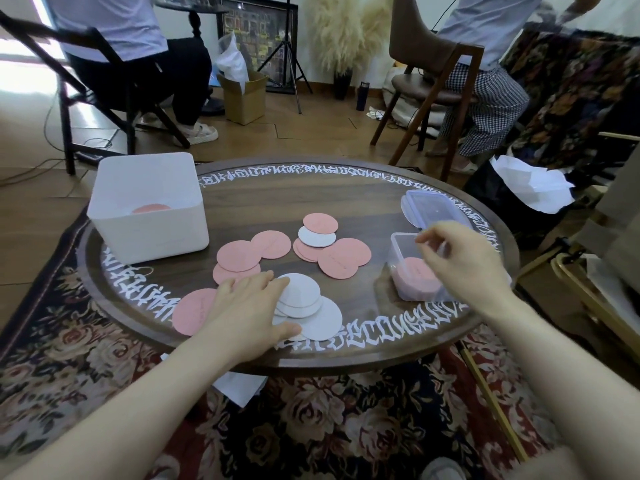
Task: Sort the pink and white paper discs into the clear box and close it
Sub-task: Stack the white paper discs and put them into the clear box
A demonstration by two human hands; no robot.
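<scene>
Pink discs (239,256) and white discs (317,236) lie scattered in small overlapping piles on the round wooden table (363,199). My left hand (247,306) rests on a pile of white discs (311,306) near the front edge, fingers spread, thumb touching a disc. A pink disc (192,311) lies just left of that hand. The clear box (408,271) stands at the right with pink discs inside. My right hand (460,258) hovers over the box, fingers loosely curled, holding nothing visible. The clear lid (429,206) lies behind the box.
A white tub (149,209) holding a pink disc stands at the table's left. Two people sit on chairs beyond the table. A cardboard box, a tripod and a bottle stand on the floor. A patterned rug lies under the table.
</scene>
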